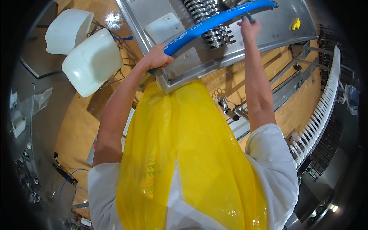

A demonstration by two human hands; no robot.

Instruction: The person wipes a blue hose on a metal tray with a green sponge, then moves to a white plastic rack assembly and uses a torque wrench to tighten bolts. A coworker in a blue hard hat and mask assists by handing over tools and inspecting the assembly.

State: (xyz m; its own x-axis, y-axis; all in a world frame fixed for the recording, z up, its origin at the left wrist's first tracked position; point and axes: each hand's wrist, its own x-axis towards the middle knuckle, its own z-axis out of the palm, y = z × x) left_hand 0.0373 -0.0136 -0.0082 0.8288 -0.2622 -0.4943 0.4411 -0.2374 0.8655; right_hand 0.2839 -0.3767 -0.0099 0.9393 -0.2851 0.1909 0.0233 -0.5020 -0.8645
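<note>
A thick blue hose [214, 22] arcs over the stainless steel table [191, 63] from lower left to upper right. My left hand [157, 58] is closed around the hose near the table's left corner. Beyond the hose's middle, my right hand [250, 30] is closed on a small dark green thing [248, 17], whose kind I cannot make out. It is just below the hose. Beneath the hose lie rows of toothed metal parts [216, 36], partly covered by it. A white plate with holes [165, 27] rests on the table to their left.
Two white curved plastic shells [93, 63] stand at the left on a thin metal frame. A yellow object [296, 24] lies at the table's right. My yellow apron [184, 145] touches the table's near corner. A long white slatted conveyor [320, 109] curves along the right.
</note>
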